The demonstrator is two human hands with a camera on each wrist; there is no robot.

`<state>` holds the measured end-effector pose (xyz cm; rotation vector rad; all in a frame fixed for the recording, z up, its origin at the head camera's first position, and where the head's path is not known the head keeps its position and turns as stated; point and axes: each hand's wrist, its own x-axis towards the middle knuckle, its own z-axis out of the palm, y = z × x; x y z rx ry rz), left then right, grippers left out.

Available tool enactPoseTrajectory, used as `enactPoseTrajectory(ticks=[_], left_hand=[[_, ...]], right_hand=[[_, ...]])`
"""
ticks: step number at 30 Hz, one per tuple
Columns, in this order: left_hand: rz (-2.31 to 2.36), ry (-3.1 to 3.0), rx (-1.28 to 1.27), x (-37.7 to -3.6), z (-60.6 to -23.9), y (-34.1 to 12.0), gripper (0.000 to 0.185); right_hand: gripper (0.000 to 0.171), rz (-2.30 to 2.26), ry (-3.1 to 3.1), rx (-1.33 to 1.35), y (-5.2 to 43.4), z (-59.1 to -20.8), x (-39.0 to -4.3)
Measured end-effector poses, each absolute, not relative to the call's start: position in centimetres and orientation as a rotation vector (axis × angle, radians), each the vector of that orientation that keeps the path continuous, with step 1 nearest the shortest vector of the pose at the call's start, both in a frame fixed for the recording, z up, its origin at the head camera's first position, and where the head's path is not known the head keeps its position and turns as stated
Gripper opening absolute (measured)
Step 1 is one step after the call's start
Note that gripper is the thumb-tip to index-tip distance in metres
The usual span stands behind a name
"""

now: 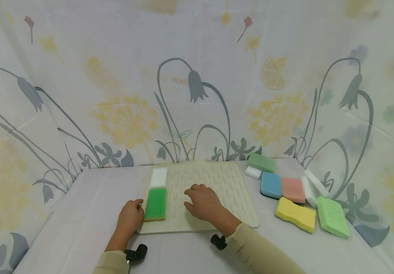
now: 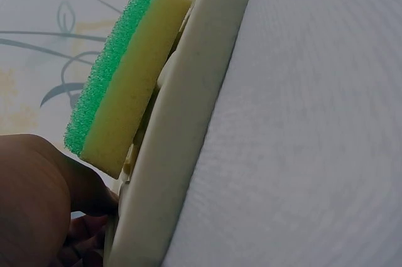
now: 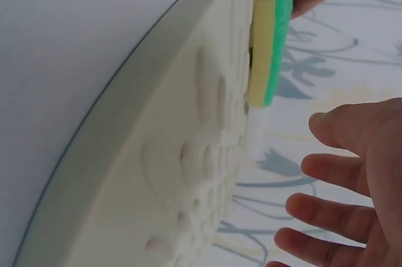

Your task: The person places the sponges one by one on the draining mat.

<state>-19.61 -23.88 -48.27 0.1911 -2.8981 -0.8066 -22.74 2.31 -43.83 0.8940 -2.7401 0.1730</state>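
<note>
Nearest the camera, the left hand (image 1: 130, 217) rests at the mat's near-left corner, fingers loosely curled, touching the near-left corner of the green-topped scrub sponge (image 1: 156, 204); whether it grips the sponge, I cannot tell; in the left wrist view the sponge (image 2: 122, 75) shows a green scouring layer over a yellow body and lies flat on the mat's raised ribs. The right hand (image 1: 202, 201) sits at 3 o'clock of that sponge, palm down above the cream silicone drying mat (image 1: 224, 182), fingers spread and relaxed, holding nothing; the right wrist view shows its fingers (image 3: 342, 176) apart and just off the ribs. Beyond the green sponge, at 12 o'clock and just beside it, lies a white sponge (image 1: 158, 177). At 3 o'clock off the mat lie loose sponges: yellow (image 1: 295, 214), light green (image 1: 332, 216), pink (image 1: 293, 189), blue (image 1: 270, 184), 2 white bars (image 1: 313, 186); farthest, a green sponge (image 1: 261, 162) over a small white one (image 1: 253, 172).
</note>
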Motion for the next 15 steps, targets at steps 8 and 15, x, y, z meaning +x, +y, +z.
enactPoseTrajectory(ticks=[8,15], left_hand=[[-0.806,-2.892,0.18,-19.5,-48.2,-23.8,0.036],[-0.797,-2.893,0.177,-19.5,-48.1,-23.8,0.035]], right_hand=[[0.035,0.19,-2.744,0.863,4.2,-44.2,-23.3],[0.034,0.217,-2.751,0.811,5.5,-44.1,-23.9]])
